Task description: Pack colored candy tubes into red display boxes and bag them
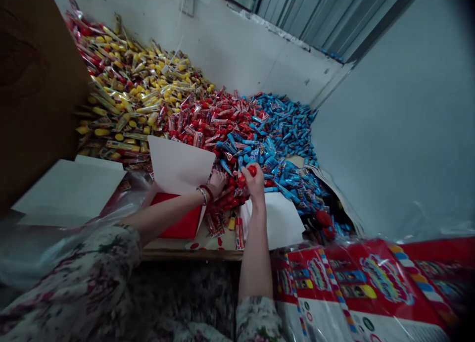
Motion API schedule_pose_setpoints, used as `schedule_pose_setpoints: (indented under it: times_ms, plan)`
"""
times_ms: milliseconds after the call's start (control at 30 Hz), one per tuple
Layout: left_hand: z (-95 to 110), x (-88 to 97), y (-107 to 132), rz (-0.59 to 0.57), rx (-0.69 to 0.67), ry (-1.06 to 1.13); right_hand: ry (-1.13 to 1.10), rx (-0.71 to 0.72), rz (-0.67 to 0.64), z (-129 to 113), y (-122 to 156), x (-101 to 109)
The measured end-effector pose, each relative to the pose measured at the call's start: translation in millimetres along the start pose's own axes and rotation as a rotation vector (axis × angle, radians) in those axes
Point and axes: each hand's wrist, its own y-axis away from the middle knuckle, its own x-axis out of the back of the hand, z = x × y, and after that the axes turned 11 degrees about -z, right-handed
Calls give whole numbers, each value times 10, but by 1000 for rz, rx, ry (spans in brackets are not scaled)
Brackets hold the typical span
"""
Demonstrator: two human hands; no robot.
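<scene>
A big heap of small wrapped packets fills the table, yellow point(137, 92) at the left, red point(211, 122) in the middle, blue point(285, 129) at the right. My right hand point(255, 181) reaches into the red and blue packets, fingers closed around a red packet point(252, 170). My left hand point(215, 182), with bracelets on the wrist, is curled over a bunch of red packets point(228, 196) beside an open box with a red inside point(176, 218) and a white flap point(180, 166).
A brown cardboard wall point(33, 84) stands at the left, with white flaps point(70, 188) and clear plastic below it. Printed red cartons wrapped in film point(356, 287) lie at the lower right. White walls close off the back and right. The wooden table edge point(193, 254) runs in front.
</scene>
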Motion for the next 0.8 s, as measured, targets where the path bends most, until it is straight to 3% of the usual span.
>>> schedule_pose_setpoints:
  times_ms: [67,200,333,467,600,700,800]
  plan:
    - [-2,53,4,10,-44,35,-18,-59,49,42,366,-5]
    - [37,278,226,67,-216,127,261,-259,-21,186,981,-131]
    - [176,374,620,87,-294,274,583,-278,-169,239,1091,-185]
    - [299,-11,982,-45,-11,564,821,-179,-425,212,847,-238]
    - [396,-500,1075,-131,203,408,1021,-205,-499,221,630,-419]
    - [475,-636,952,-162,247,333,1051,-252,-463,239,568,-509]
    - [511,-620,806,-178,296,277,963,-231,-438,221,609,-441]
